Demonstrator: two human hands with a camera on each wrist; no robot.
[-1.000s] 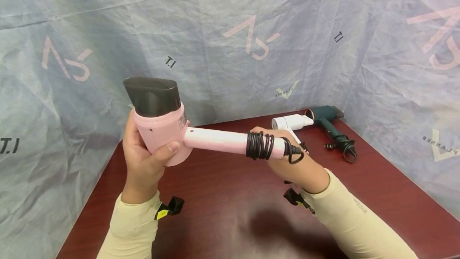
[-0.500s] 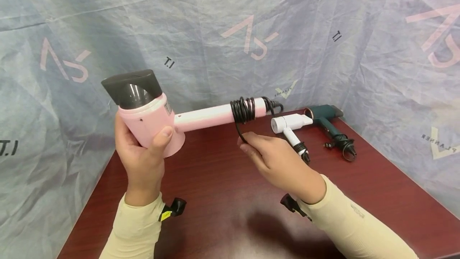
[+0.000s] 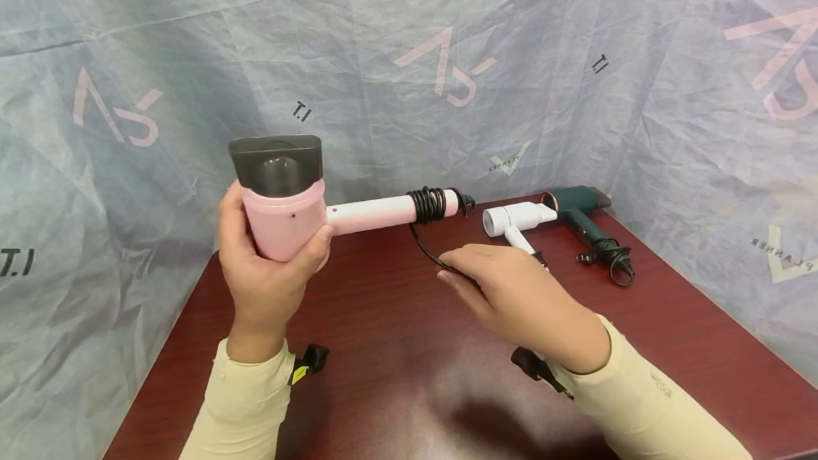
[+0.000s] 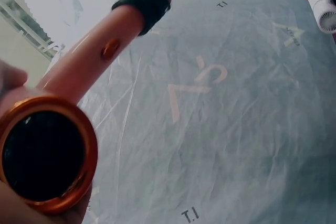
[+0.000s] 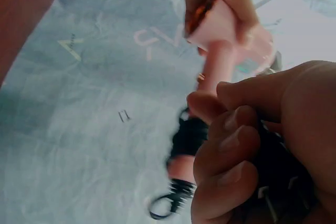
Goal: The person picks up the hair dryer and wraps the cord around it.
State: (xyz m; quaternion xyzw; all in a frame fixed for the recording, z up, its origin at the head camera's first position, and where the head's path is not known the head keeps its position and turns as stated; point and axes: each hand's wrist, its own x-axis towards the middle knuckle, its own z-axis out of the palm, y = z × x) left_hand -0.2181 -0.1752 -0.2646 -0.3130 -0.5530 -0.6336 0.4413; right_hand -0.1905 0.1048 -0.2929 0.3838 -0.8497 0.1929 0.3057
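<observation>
A pink hair dryer [image 3: 281, 227] with a black nozzle [image 3: 277, 170] is held above the table, its nozzle up and its handle pointing right. My left hand [image 3: 262, 289] grips the barrel, thumb across the near side. Black cord [image 3: 427, 204] is wound in several turns round the handle's end. My right hand [image 3: 517, 300], lower right of the handle, pinches a loose length of that cord. In the right wrist view, a dark plug [image 5: 273, 174] with metal prongs lies inside the curled fingers. The left wrist view shows the dryer's copper-rimmed rear end [image 4: 90, 156] and a copper button [image 4: 110, 49].
At the back right of the dark red table [image 3: 396, 360] lie a white hair dryer [image 3: 520, 217] and a dark green one [image 3: 575, 203], each with its cord wrapped. Grey fabric [image 3: 358, 77] hangs behind and along both sides.
My right hand has come from behind the handle to below its right end, drawing a strand of cord out from the coil. The dryer tipped left, then came back upright.
</observation>
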